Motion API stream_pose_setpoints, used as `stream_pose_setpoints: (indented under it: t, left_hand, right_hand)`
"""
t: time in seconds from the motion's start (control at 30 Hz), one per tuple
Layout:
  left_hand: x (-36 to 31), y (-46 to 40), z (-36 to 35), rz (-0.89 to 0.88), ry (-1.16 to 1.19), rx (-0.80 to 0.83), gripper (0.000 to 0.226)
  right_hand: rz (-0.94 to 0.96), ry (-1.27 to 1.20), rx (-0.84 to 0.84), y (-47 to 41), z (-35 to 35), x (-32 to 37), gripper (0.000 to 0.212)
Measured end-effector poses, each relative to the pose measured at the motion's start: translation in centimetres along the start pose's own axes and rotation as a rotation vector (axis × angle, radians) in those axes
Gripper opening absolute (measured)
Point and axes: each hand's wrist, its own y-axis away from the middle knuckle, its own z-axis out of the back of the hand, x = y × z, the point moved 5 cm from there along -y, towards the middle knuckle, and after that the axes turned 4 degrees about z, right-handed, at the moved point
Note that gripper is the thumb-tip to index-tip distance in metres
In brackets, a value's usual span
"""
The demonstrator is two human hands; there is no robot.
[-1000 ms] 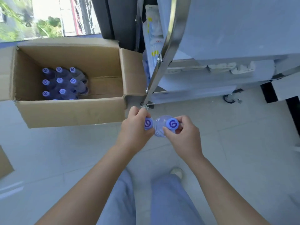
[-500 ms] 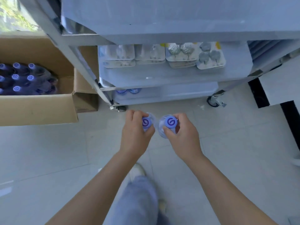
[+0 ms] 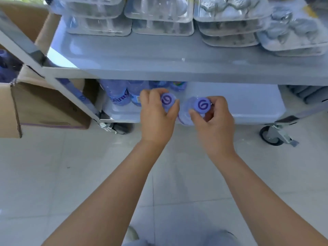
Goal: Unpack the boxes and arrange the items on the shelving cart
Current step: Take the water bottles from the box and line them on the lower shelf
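Your left hand point(image 3: 157, 119) and right hand point(image 3: 213, 123) each grasp a clear purple-capped water bottle point(image 3: 184, 113) by its neck at the front edge of the grey cart's bottom shelf point(image 3: 248, 105); next, I judge, stand both beside the bottles point(image 3: 119, 94) at its left end.

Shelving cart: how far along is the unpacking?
Done: clear plastic trays stacked on the grey middle shelf; some purple-labelled water bottles on the bottom shelf. In hand: left hand and right hand each grip a purple-capped bottle. Left: bottles in the cardboard box.
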Motion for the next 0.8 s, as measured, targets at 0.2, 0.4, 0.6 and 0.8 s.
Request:
stream_pose_setpoints:
  t: [0.2, 0.4, 0.6, 0.8]
  left_hand:
    - [1.3, -3.2, -2.1, -0.149, -0.021, -0.114, 0.034]
    - [3.2, -4.0, -4.2, -0.25, -0.031, -0.2, 0.06]
    - [6.4, -2.9, -5.3, -0.193, -0.055, -0.204, 0.084]
    - [7.9, -2.8, -6.0, -0.198, -0.217, -0.237, 0.087]
  right_hand:
    - [0.158, -0.017, 0.02, -2.9, -2.2, -3.2, 0.026]
    - [0.264, -0.002, -0.112, -5.6, -3.3, -5.5, 0.024]
    - [0.245, 0.156, -0.051, -5.8, -4.9, -9.2, 0.083]
    - [0.195, 0.128, -0.064, -5.2, -5.9, -10.4, 0.096]
